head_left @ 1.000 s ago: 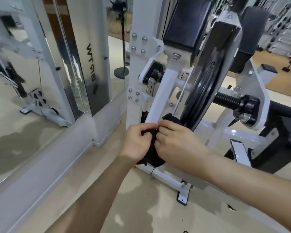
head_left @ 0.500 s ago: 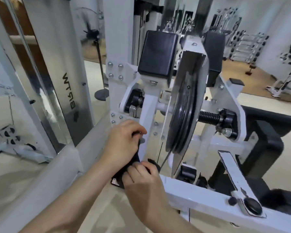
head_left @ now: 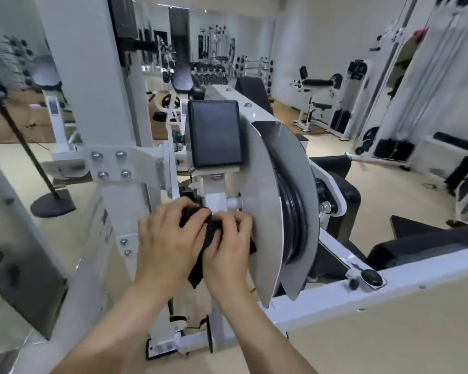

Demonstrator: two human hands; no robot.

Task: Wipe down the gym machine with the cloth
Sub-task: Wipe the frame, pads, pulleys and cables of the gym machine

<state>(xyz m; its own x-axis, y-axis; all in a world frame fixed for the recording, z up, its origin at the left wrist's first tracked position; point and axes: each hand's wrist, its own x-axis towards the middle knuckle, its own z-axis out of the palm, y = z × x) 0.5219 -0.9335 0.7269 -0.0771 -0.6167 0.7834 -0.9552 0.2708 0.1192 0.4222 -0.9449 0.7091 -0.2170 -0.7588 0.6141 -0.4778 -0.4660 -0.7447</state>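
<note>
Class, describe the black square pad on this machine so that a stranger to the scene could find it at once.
Start at the large pale grey curved guard plate of the white gym machine in the centre. Just left of its upper edge, above both hands and the black cloth, sits the black padded square cushion on a white post. Unlike the other black pads nearby, it faces the camera, upright and flat.

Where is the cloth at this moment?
In the head view, the black cloth is low at centre, gripped between the left hand and right hand, just left of the grey pulley cover.
</note>
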